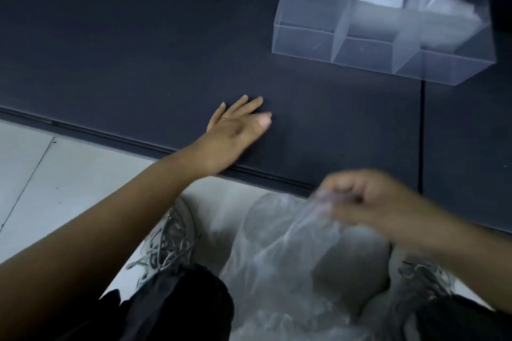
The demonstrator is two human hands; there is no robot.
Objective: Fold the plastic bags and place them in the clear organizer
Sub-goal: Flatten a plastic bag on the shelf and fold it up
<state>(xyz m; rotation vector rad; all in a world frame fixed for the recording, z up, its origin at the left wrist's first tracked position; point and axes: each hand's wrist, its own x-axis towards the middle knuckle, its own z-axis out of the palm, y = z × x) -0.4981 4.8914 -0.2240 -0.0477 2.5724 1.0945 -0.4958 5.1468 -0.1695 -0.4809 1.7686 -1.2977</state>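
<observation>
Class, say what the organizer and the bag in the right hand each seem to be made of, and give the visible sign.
The organizer looks like rigid frosted clear plastic: flat straight walls and dividers, hazily see-through. The bag gripped by the right hand seems thin, soft transparent plastic film: it crumples, drapes and glints palely.

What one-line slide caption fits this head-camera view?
Right hand pinches a crumpled clear plastic bag; open left hand spreads over dark mat, clear divided plastic organizer beyond.
</observation>
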